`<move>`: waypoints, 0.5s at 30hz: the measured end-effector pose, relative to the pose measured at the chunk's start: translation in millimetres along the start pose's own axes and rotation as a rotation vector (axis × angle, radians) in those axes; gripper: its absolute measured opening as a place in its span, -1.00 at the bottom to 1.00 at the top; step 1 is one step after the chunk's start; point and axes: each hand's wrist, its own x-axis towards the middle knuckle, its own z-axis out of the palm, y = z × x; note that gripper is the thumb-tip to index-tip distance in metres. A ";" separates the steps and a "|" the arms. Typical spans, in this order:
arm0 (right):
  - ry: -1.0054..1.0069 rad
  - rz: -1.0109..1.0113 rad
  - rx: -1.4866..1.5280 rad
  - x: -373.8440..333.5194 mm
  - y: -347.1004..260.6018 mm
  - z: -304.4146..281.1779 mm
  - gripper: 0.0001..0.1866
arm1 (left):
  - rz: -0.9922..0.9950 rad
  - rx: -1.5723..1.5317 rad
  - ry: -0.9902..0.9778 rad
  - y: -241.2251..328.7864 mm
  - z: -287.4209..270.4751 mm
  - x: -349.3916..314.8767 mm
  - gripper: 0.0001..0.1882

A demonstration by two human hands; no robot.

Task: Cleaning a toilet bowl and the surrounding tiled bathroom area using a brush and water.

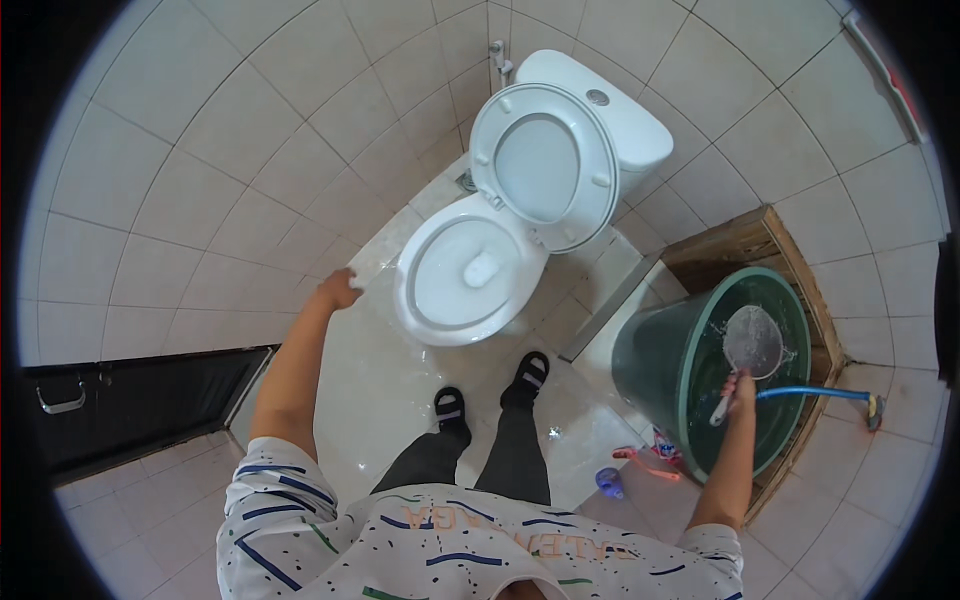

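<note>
My right hand (741,390) grips the handle of a clear plastic water dipper (753,342). The dipper is down inside a large green tub (650,365) of water at the right, with splashes around its rim. Out to the left, my left hand (341,289) hangs near the tiled wall with its fingers loosely apart and nothing visible in it. The white toilet (420,315) lies ahead between my hands, with its seat and lid (540,165) raised against the cistern (645,140). Whitish foam or water sits in the bowl.
A blue hose (800,391) runs from a wall tap (875,410) into the tub. Wooden boards (790,240) stand behind the tub. On the wet floor near it lie a purple object (609,482) and an orange-red brush-like item (645,465). A dark door (150,400) is at the left.
</note>
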 end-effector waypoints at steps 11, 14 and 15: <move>-0.314 -0.203 0.337 -211.2 -43.9 160.6 -0.76 | 0.492 -0.345 -0.058 131.6 -74.9 36.7 -0.56; -0.515 -0.205 0.356 -227.6 -33.5 233.9 -0.75 | 0.582 -0.326 -0.112 179.8 -89.6 32.1 -0.60; -0.509 -0.204 0.357 -230.2 -29.8 261.0 -0.75 | 0.634 -0.300 -0.096 193.4 -90.8 30.6 -0.62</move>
